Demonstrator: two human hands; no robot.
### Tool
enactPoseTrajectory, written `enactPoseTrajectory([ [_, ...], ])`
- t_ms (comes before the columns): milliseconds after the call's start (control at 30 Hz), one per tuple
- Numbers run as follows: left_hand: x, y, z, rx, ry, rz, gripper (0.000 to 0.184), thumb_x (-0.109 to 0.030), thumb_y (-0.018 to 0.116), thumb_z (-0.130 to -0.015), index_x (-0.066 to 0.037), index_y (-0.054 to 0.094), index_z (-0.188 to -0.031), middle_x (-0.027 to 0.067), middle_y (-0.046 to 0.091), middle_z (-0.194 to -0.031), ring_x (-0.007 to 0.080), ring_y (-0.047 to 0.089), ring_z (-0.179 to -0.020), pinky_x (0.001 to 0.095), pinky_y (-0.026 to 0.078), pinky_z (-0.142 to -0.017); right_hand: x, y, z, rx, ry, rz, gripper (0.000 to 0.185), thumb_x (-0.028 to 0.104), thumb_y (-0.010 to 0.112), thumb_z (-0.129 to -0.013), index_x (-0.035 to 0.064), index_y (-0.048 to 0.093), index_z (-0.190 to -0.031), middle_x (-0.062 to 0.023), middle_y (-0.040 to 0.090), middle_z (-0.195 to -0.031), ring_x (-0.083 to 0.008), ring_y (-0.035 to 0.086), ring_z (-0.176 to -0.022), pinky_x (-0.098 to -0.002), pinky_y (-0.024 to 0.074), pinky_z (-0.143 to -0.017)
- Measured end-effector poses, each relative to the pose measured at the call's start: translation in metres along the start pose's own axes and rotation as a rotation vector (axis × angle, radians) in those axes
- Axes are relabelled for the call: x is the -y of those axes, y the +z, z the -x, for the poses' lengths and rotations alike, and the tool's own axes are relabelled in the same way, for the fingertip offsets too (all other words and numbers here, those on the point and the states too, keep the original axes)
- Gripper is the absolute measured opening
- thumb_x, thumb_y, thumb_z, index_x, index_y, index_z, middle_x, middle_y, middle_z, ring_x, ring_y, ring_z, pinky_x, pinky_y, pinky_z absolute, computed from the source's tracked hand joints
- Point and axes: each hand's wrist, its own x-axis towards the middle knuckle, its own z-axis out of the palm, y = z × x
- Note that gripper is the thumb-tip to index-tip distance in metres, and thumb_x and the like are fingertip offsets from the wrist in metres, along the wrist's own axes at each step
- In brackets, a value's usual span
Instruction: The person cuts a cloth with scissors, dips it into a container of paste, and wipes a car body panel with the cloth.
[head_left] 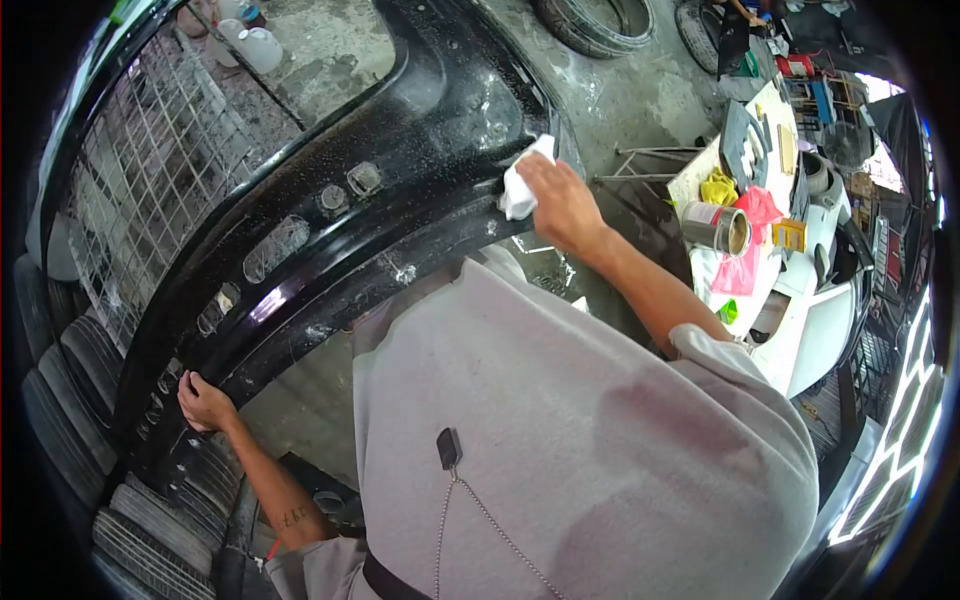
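Note:
A large black car body panel (300, 240) with a curved edge and several cut-outs lies across the upper left, its surface speckled and marked with whitish smudges. My right hand (565, 205) is closed on a crumpled white cloth (520, 192), which rests against the panel near its right end. At the lower left, my left hand (205, 402) grips the panel's near edge, its fingers curled and partly hidden.
Behind the panel stands a wire mesh rack (165, 150); white jugs (260, 48) are at the top left. Stacked tyres (150, 525) fill the lower left. On the right, a cluttered table holds an open metal can (705, 225), a pink cloth (735, 270) and a yellow cloth (717, 187).

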Motion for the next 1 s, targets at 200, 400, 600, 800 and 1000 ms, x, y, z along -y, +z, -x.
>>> enactPoseTrajectory([
  [200,0.002,0.001,0.003,-0.018,0.025,0.007,0.033,-0.041,0.057,-0.094,-0.022,0.074,-0.114,0.0001,0.07,-0.119,0.0258,0.06,-0.117,0.0429,0.037,-0.105,0.001,-0.006,-0.023,0.128,0.08,0.0,0.057,0.003,0.051,-0.079,0.0033,0.054,-0.136,-0.016,0.052,-0.147,-0.0306,0.045,-0.14,-0.0524,0.0333,-0.117],
  [400,-0.001,-0.002,0.002,0.027,-0.02,0.065,0.032,-0.041,0.058,-0.093,-0.022,0.073,-0.114,-0.0019,0.068,-0.12,0.0245,0.057,-0.121,0.044,0.034,-0.107,-0.006,0.001,-0.019,0.075,0.066,0.006,0.046,0.01,0.052,-0.079,0.0085,0.059,-0.125,-0.0148,0.062,-0.129,-0.0306,0.053,-0.131,-0.0529,0.0363,-0.114],
  [600,0.001,-0.002,0.006,-0.011,0.015,0.071,0.032,-0.04,0.058,-0.093,-0.02,0.073,-0.113,-0.0021,0.068,-0.12,0.0241,0.057,-0.122,0.0435,0.034,-0.108,0.055,0.015,-0.054,-0.067,-0.156,-0.271,0.034,0.011,0.053,-0.077,0.007,0.066,-0.108,-0.0182,0.071,-0.106,-0.0399,0.068,-0.094,-0.0505,0.0543,-0.086],
  [800,-0.008,-0.004,0.009,-0.053,0.011,0.078,0.03,-0.038,0.059,-0.092,-0.019,0.074,-0.11,0.0003,0.07,-0.115,0.0253,0.06,-0.117,0.0432,0.037,-0.106,-0.026,0.007,-0.057,-0.016,-0.08,0.137,0.03,0.017,0.052,-0.083,0.0093,0.069,-0.107,-0.0187,0.071,-0.106,-0.0379,0.069,-0.094,-0.0513,0.0519,-0.092],
  [1000,-0.007,-0.001,0.006,-0.112,0.0,0.068,0.029,-0.038,0.061,-0.091,-0.019,0.075,-0.108,0.0012,0.071,-0.114,0.025,0.06,-0.116,0.0431,0.037,-0.106,0.18,0.024,-0.088,0.138,-0.207,-0.473,0.026,0.015,0.06,-0.079,0.0062,0.068,-0.102,-0.0198,0.07,-0.099,-0.0397,0.068,-0.094,-0.0495,0.0538,-0.084],
])
